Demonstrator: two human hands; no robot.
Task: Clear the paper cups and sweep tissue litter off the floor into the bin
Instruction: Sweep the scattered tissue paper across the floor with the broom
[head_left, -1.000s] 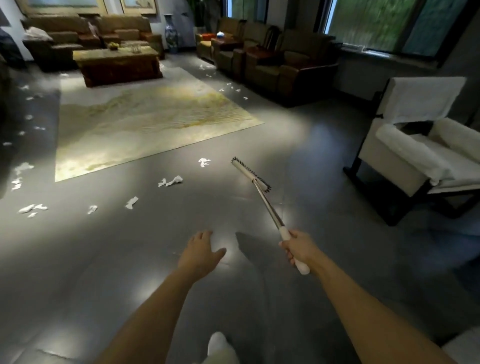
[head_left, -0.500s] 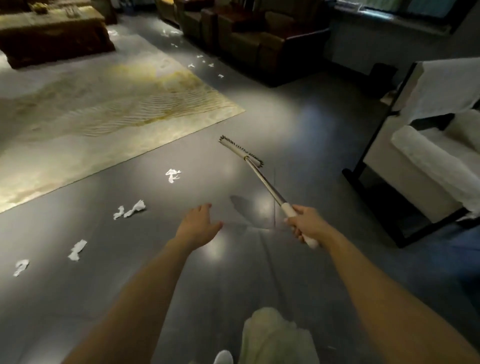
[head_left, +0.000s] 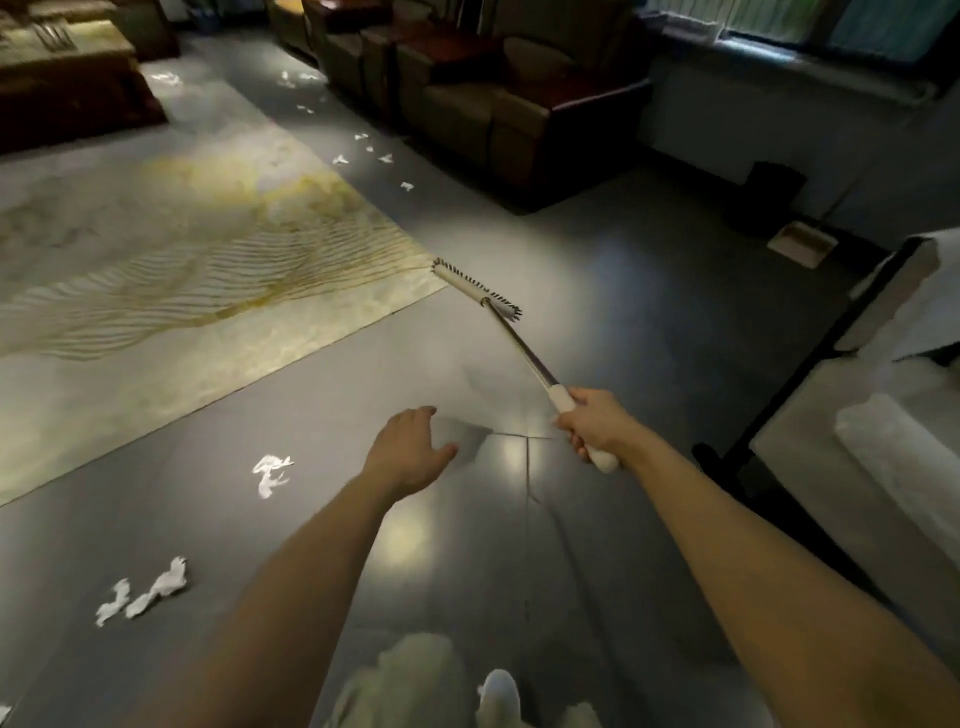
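- Head view, forward and down over a dark grey floor (head_left: 623, 322) beside a pale rug (head_left: 156, 312).
- Grips the white handle of a broom (head_left: 524, 345) in the right hand (head_left: 597, 426), fingers curled tight round it; brush head (head_left: 475, 288) raised off the floor, over the rug's corner.
- Reaches the left hand (head_left: 410, 457) forward, holding nothing, fingers loosely spread, palm down.
- Shows tissue litter on the floor: nearest scrap (head_left: 270, 473) just left of the left hand, pair of scraps (head_left: 150, 595) nearer the feet, further scraps (head_left: 363, 150) along the front of the brown sofas (head_left: 519, 114).
- No paper cups to be made out anywhere.
- Dark box (head_left: 774, 195) by the far wall, perhaps the bin, with what looks like a dustpan (head_left: 802, 241) just beside it; both well apart from the nearest scrap.
- Step in hand, by the look of it: the approach before sweeping, with none of the litter gathered.
- Next, probably: lower the brush head to the floor beyond the nearest scrap and draw it toward the pair, perhaps with the left hand on the shaft for control.
- Light tissue, prone to skip under a fast stroke, so short, gentle strokes.
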